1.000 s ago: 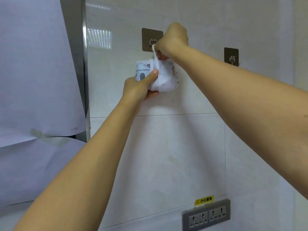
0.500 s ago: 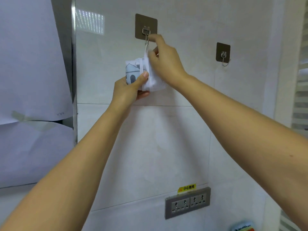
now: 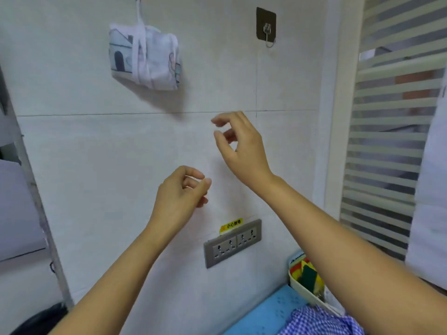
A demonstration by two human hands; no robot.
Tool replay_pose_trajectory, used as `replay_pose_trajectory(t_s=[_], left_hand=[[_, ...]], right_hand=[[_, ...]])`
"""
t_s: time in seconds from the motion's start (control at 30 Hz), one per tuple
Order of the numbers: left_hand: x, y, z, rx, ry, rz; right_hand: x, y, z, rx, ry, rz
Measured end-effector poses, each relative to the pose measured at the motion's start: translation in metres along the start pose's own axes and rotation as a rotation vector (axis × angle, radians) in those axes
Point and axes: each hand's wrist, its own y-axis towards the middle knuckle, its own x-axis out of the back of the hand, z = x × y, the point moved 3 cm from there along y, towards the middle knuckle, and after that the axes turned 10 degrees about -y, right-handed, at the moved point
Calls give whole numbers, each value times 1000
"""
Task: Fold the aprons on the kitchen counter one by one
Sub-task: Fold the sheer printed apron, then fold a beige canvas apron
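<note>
Two raised hands, left hand (image 3: 179, 192) below right hand (image 3: 242, 146), fingers loosely curled, hold nothing; the folded apron (image 3: 150, 59) hangs from its strap (image 3: 139, 15), long axis nearly level.

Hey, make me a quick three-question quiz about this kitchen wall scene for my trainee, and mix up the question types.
1. True or false: the folded apron hangs by its strap, and the left hand is clear of it.
2. What does the right hand hold? A) the strap B) nothing C) the folded apron
3. Fill in: the yellow warning label sits just above the double ____.

Key: 1 true; 2 B; 3 socket.
</note>
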Motion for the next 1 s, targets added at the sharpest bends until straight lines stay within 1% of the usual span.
replay_pose_trajectory(t_s=[0.07,0.13,0.23,0.33,0.4,0.43,0.5,0.6,0.67,0.73,0.8,0.93,1.0], left_hand=[[-21,-20,19,-5,46,100],[-46,-37,43,19,46,207],[-80,-61,74,29,36,316],[-127,-93,102,90,19,492],[-150,-108,118,140,-4,577],[-169,-121,127,164,6,661],[-198,-144,141,219,31,773],[-244,-192,152,302,26,921],[-272,-226,158,348,22,1028],[-303,-263,163,360,48,1146],[-329,-293,170,358,117,1249],[-378,-348,181,394,236,1392],[-401,-379,185,342,305,1484]], right_hand=[[9,-45,-21,-114,-64,98],[26,-95,-42,-231,-150,134],[53,-164,-68,-413,-262,207],[103,-241,-93,-643,-451,285],[137,-280,-102,-756,-539,341],[161,-308,-103,-851,-596,358],[205,-360,-108,-1046,-694,406],[282,-447,-101,-1402,-854,437],[328,-501,-87,-1640,-931,478],[370,-554,-65,-1820,-1009,508],[397,-596,-46,-1898,-1058,575],[436,-643,-15,-1907,-1132,760],[455,-662,0,-1961,-1102,846]])
